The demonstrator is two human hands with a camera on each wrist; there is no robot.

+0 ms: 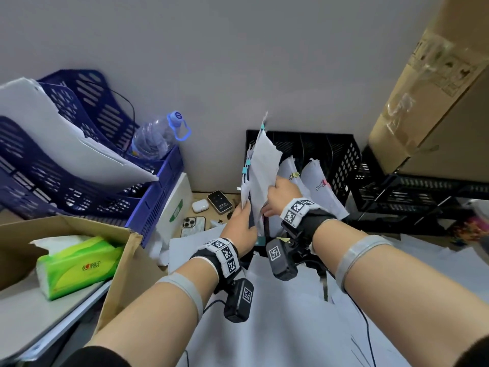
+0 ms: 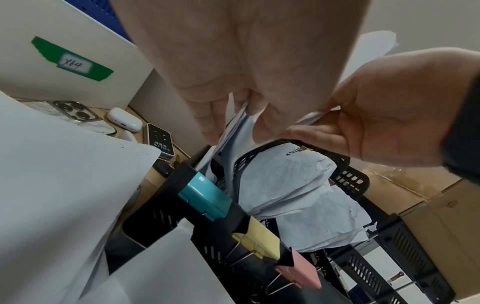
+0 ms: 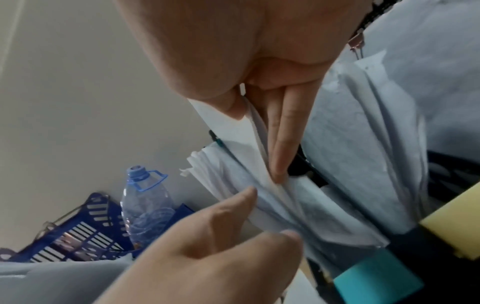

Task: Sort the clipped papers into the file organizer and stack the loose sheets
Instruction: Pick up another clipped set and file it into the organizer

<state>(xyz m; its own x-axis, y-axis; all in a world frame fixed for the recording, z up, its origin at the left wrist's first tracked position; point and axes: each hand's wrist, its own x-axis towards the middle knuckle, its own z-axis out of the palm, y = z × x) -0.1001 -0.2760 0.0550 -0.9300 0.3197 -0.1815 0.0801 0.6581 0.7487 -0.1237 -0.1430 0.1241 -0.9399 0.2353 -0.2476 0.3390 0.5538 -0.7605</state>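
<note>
The teal-clipped bundle (image 1: pixel 260 165) stands upright, long axis toward twelve o'clock, above the black organizer's (image 1: pixel 344 165) leftmost slot. The right hand (image 1: pixel 281 193) pinches its five-o'clock edge; the left hand (image 1: pixel 242 221), at seven o'clock, pinches the neighbouring sheets.

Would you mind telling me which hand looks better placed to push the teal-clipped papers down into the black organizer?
Probably the right hand: it pinches the teal-clipped papers higher up, over the black organizer. The left hand steadies their lower edge.
</note>
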